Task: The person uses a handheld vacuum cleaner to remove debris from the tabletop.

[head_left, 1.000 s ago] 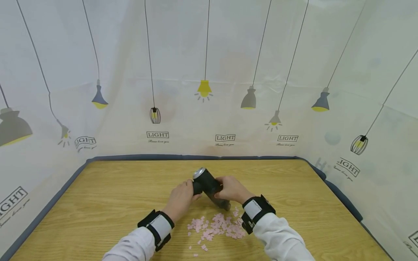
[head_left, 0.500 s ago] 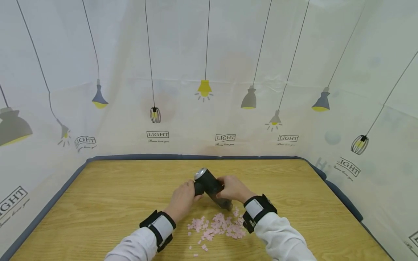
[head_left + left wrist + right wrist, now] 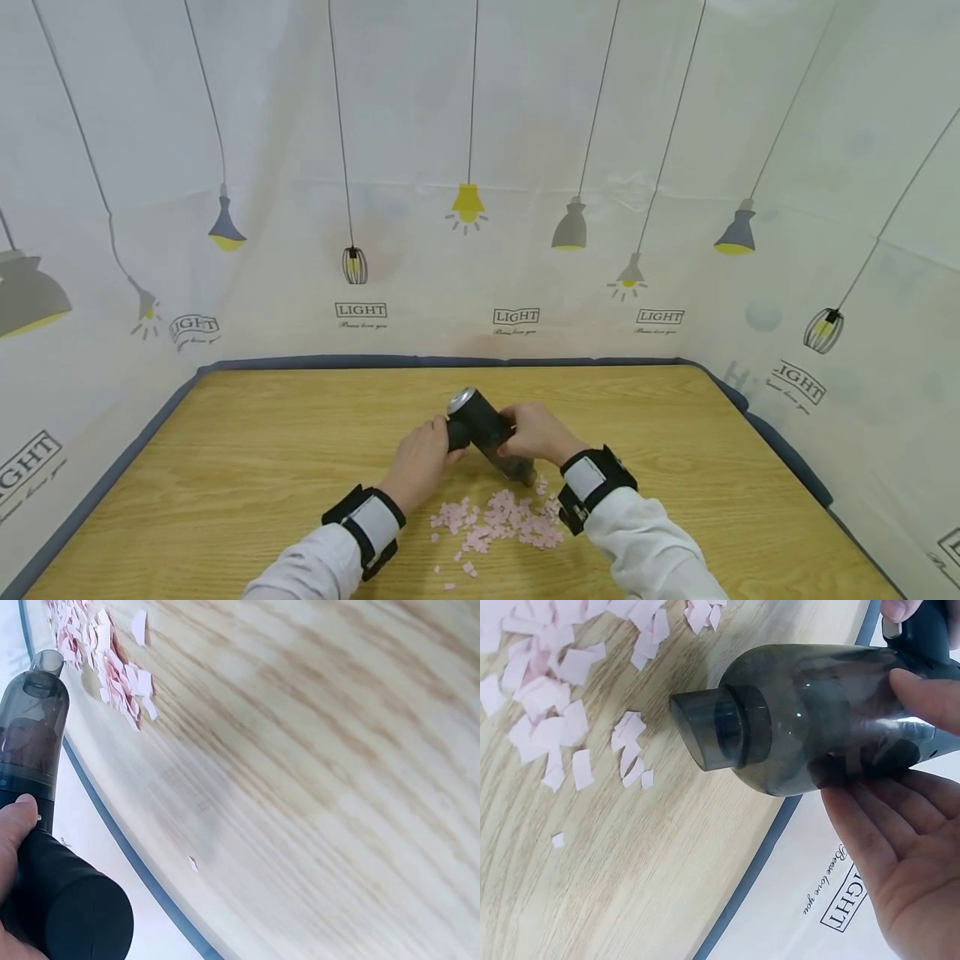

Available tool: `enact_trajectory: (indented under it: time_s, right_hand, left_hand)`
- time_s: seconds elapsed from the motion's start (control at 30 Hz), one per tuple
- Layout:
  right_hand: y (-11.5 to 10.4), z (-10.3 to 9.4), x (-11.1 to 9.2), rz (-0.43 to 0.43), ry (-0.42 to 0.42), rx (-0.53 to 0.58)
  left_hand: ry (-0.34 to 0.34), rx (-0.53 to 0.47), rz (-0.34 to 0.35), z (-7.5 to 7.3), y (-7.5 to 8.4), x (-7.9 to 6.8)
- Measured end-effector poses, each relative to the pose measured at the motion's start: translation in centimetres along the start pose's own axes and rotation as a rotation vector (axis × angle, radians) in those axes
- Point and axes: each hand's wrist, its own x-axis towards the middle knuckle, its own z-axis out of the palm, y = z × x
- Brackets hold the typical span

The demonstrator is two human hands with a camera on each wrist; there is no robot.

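the pile of pink paper scraps (image 3: pixel 504 523) lies loose and flat on the wood-grain surface (image 3: pixel 262 467); the handheld vacuum (image 3: pixel 480 421) is just beyond the pile, tilted, its smoky clear chamber (image 3: pixel 810 712) slanting down toward it and its silver end (image 3: pixel 461 400) raised on the side away from it; the nozzle (image 3: pixel 701 729) sits near the pile's far edge, and whether it touches the surface i cannot tell; the left hand (image 3: pixel 420 458), beyond the pile and to its left, grips the dark handle (image 3: pixel 90 922), fingers curled round it, thumb (image 3: pixel 21 814) against the body; the right hand (image 3: pixel 540 433), beyond the pile and to its right, holds the chamber between its thumb and fingers (image 3: pixel 870 825), the fingers close together beneath it; a few single scraps (image 3: pixel 469 570) lie apart on the near side of the pile; well behind the pile a pale cloth (image 3: pixel 420 108) printed with hanging lamps rises past the surface's dark edging (image 3: pixel 315 362)
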Motion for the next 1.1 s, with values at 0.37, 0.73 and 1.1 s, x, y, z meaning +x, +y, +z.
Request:
enact_trajectory:
  time_s: [0.37, 0.73, 1.1]
  right_hand:
    - [-0.01, -0.23, -0.21, 0.01, -0.004, 0.007]
    - [-0.04, -0.4, -0.26, 0.02, -0.001, -0.01]
    - [0.27, -0.62, -0.29, 0.029, 0.011, 0.009]
  left_hand:
    - [0.019, -0.036, 0.028, 0.63, -0.05, -0.06]
    - [0.009, -0.034, 0.01, 0.64, 0.09, 0.17]
    - [0.0, -0.044, 0.022, 0.63, 0.48, 0.27]
